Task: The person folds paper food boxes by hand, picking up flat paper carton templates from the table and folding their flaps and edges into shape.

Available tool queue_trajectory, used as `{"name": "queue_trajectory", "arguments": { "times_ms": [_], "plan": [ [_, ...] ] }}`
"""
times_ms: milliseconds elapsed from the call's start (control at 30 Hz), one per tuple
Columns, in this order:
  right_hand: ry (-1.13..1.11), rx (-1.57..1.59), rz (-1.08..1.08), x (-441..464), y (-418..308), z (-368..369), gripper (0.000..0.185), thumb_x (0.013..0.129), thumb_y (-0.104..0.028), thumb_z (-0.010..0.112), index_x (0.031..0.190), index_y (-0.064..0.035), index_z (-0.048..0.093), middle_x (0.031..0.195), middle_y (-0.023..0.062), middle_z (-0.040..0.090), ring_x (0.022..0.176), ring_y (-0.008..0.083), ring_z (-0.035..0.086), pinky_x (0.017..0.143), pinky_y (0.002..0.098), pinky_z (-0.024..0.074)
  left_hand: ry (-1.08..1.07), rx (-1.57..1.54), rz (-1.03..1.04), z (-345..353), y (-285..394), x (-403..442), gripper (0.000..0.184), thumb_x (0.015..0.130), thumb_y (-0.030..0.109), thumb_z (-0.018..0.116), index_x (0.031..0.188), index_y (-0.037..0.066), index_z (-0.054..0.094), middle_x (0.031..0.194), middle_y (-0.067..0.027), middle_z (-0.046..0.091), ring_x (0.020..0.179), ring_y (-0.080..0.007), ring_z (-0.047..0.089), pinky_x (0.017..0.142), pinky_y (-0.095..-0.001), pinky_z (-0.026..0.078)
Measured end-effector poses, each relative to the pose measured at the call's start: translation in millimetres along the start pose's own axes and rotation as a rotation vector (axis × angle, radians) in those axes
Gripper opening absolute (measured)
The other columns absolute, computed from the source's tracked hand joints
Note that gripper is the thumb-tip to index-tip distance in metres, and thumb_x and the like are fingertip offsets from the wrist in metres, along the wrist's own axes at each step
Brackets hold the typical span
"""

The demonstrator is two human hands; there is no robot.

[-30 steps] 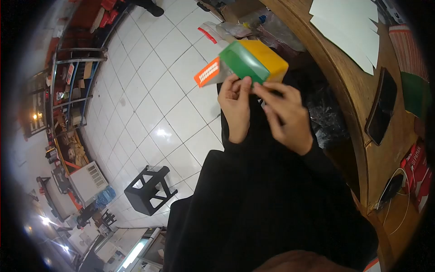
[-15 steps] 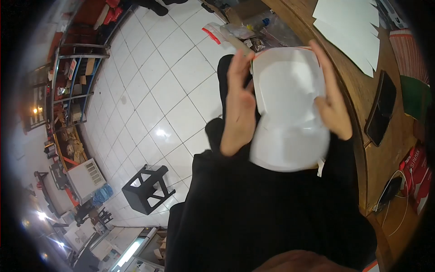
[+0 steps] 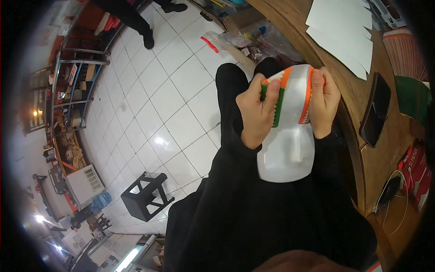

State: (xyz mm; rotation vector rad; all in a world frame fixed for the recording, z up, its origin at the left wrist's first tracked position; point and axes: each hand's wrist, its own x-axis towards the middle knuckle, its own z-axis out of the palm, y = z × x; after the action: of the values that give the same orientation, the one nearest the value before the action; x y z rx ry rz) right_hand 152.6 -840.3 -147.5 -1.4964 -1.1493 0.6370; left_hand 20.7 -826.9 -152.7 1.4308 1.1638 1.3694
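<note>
A glossy white card piece (image 3: 286, 154) with printed orange and green flaps lies over my lap, narrow at its middle and rounded at the near end. Its upper part is bent into a curve, and the flaps have toothed edges. My left hand (image 3: 257, 111) is closed on the green and orange flap (image 3: 279, 105), with the thumb pressed on top. Closed on the orange flap (image 3: 306, 108) at the other side is my right hand (image 3: 326, 102). The fingers behind the card are hidden.
To the right, a wooden desk (image 3: 358, 131) holds white sheets with notched edges (image 3: 342, 38), a dark phone (image 3: 374, 109), a fanned stack of printed card (image 3: 404, 52) and a red pack (image 3: 414, 174). A black stool (image 3: 147, 195) stands on the tiled floor. A person's legs (image 3: 131, 20) show at top left.
The card's upper part has been bent, so printed flaps now show. My hands have gone from flat along its sides to gripping the flaps. Another person's legs have come further into view.
</note>
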Motion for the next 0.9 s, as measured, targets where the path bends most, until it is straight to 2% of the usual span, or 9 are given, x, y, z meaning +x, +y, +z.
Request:
{"name": "queue_trajectory", "arguments": {
  "times_ms": [133, 233, 367, 467, 500, 700, 767, 833, 900],
  "plan": [
    [-0.002, -0.062, -0.171, -3.4, -15.3, 5.2, 0.016, 0.084, -0.017, 0.054, 0.089, -0.0022, 0.051, 0.071, 0.0134, 0.057, 0.059, 0.0148, 0.058, 0.058, 0.0251, 0.0439, 0.192, 0.102, 0.098, 2.9, -10.1, 14.4, 0.022, 0.086, 0.021, 0.056, 0.077, 0.001, 0.049, 0.053, -0.0020, 0.042, 0.049, -0.0040, 0.037, 0.043, -0.0211, 0.032],
    [-0.405, -0.011, 0.025, -9.6, -19.5, -6.0, 0.020, 0.082, -0.012, 0.056, 0.098, 0.0010, 0.052, 0.074, 0.0155, 0.059, 0.066, 0.0148, 0.061, 0.060, 0.0244, 0.0445, 0.343, -0.081, 0.027, -12.9, -4.0, 25.0, 0.025, 0.088, 0.024, 0.052, 0.085, 0.000, 0.046, 0.057, -0.0005, 0.047, 0.052, -0.0047, 0.042, 0.045, -0.0209, 0.034],
    [-0.179, -0.050, -0.068, -19.6, -15.1, -13.8, 0.019, 0.083, -0.010, 0.057, 0.096, 0.0039, 0.055, 0.076, 0.0129, 0.061, 0.068, 0.0098, 0.058, 0.060, 0.0231, 0.0436, -0.056, -0.012, 0.105, -10.2, 9.0, 6.0, 0.037, 0.087, 0.013, 0.046, 0.117, -0.004, 0.034, 0.098, -0.0167, 0.050, 0.086, -0.0175, 0.050, 0.079, -0.0302, 0.040],
    [0.065, 0.181, -0.061, -24.2, -21.7, -14.3, 0.022, 0.087, -0.016, 0.052, 0.094, 0.0042, 0.058, 0.072, 0.0037, 0.059, 0.066, 0.0061, 0.049, 0.060, 0.0213, 0.0407, -0.553, -0.038, -0.124, -31.8, -13.2, -13.1, 0.041, 0.089, 0.015, 0.037, 0.124, -0.005, 0.032, 0.102, -0.0185, 0.050, 0.092, -0.0250, 0.049, 0.085, -0.0320, 0.036],
    [-0.013, 0.229, 0.079, -29.3, -31.6, -18.6, 0.026, 0.090, -0.020, 0.046, 0.081, 0.0028, 0.056, 0.072, 0.0006, 0.053, 0.072, 0.0062, 0.046, 0.064, 0.0211, 0.0356, -0.497, 0.015, -0.334, -35.7, -9.7, -15.7, 0.034, 0.089, 0.017, 0.041, 0.117, -0.003, 0.043, 0.088, -0.0144, 0.054, 0.081, -0.0189, 0.050, 0.077, -0.0282, 0.039],
    [-0.202, 0.475, 0.278, -32.4, -28.9, -42.9, 0.023, 0.088, -0.015, 0.047, 0.090, 0.0043, 0.059, 0.082, 0.0036, 0.059, 0.071, 0.0061, 0.050, 0.064, 0.0217, 0.0398, -0.232, -0.119, -0.229, -15.8, 32.6, -8.3, 0.017, 0.081, 0.012, 0.055, 0.087, -0.004, 0.054, 0.081, -0.0062, 0.054, 0.078, -0.0145, 0.050, 0.069, -0.0255, 0.040],
    [-0.371, 0.700, 0.549, -31.7, -31.6, -56.2, 0.024, 0.087, -0.015, 0.048, 0.101, 0.0037, 0.056, 0.095, 0.0061, 0.060, 0.085, 0.0086, 0.053, 0.075, 0.0235, 0.0413, 0.184, -0.410, -0.010, 12.2, 59.2, -1.1, 0.012, 0.079, 0.009, 0.054, 0.076, -0.003, 0.055, 0.082, -0.0086, 0.056, 0.078, -0.0163, 0.052, 0.067, -0.0266, 0.042],
    [-0.594, 0.977, 0.512, -41.2, -17.5, -70.7, 0.055, 0.082, -0.026, 0.059, 0.123, 0.0030, 0.039, 0.121, 0.0083, 0.047, 0.111, 0.0154, 0.043, 0.093, 0.0291, 0.0337, 0.348, -0.529, 0.005, 19.1, 57.1, -1.0, 0.016, 0.079, 0.012, 0.052, 0.071, -0.002, 0.056, 0.085, -0.0126, 0.058, 0.081, -0.0194, 0.054, 0.068, -0.0292, 0.043],
    [-0.929, 1.010, 0.269, -45.6, 0.1, -82.5, 0.063, 0.079, -0.030, 0.062, 0.127, 0.0014, 0.035, 0.123, 0.0088, 0.044, 0.113, 0.0180, 0.041, 0.094, 0.0311, 0.0321, -0.209, -0.490, -0.012, -0.7, 29.7, -13.3, 0.022, 0.077, 0.017, 0.045, 0.078, -0.003, 0.055, 0.087, -0.0153, 0.056, 0.087, -0.0223, 0.053, 0.083, -0.0313, 0.037]
  ]
}}
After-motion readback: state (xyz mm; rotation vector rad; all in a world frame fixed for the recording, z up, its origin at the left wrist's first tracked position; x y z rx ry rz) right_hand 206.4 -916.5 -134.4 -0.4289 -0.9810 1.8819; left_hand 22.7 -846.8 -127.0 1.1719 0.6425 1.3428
